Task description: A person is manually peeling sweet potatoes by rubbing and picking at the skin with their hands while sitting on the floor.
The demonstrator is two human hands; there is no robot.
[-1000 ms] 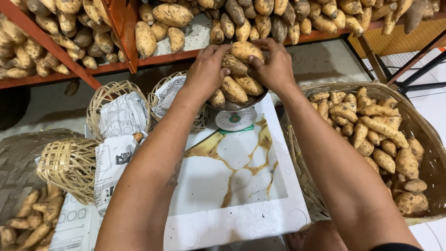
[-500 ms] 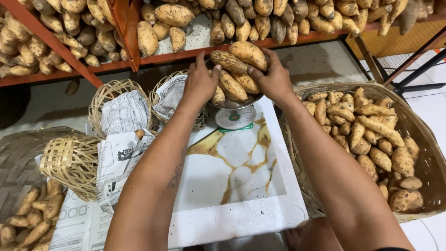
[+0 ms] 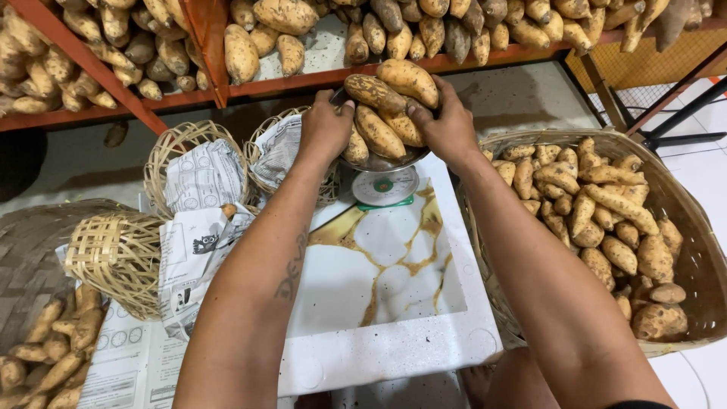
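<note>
My left hand (image 3: pixel 324 125) and my right hand (image 3: pixel 447 125) grip opposite sides of a metal bowl (image 3: pixel 382 161) heaped with tan sweet potatoes (image 3: pixel 379 130). The bowl is just above a small green-and-white dial scale (image 3: pixel 385 186), which stands at the far end of a white table with gold veins (image 3: pixel 379 280). Whether the bowl rests on the scale or hangs just over it I cannot tell.
A big woven basket (image 3: pixel 693 227) of sweet potatoes stands at the right. Small woven baskets lined with newspaper (image 3: pixel 198 170) sit to the left, one empty basket (image 3: pixel 113 254) on its side. Orange shelves (image 3: pixel 144 106) behind hold more potatoes. Another potato pile (image 3: pixel 45 348) lies at bottom left.
Both hands have shifted from the top of the potato pile down to the bowl's sides, and the heaped bowl appears slightly raised and farther from me.
</note>
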